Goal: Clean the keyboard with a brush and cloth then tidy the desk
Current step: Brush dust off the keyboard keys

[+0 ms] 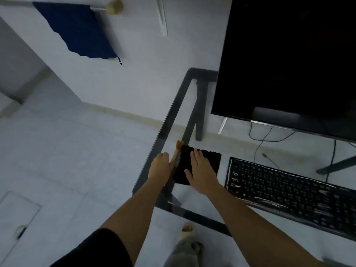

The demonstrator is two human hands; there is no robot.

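A black cloth (209,160) lies folded on the glass desk (165,120) near its left edge. My right hand (200,170) rests flat on the cloth with fingers spread. A small brush (177,151) with a wooden handle and orange bristles lies along the cloth's left side, bristles pointing away from me. My left hand (159,166) is curled against the brush handle; whether it grips the handle is unclear. The black keyboard (289,191) sits on the desk to the right of the cloth, apart from it.
A large dark monitor (289,60) stands at the back right, with cables (260,139) hanging below it. The desk's dark frame and leg (200,110) show through the glass. A blue towel (77,29) hangs on the wall rail. My slippered foot (187,230) is under the desk.
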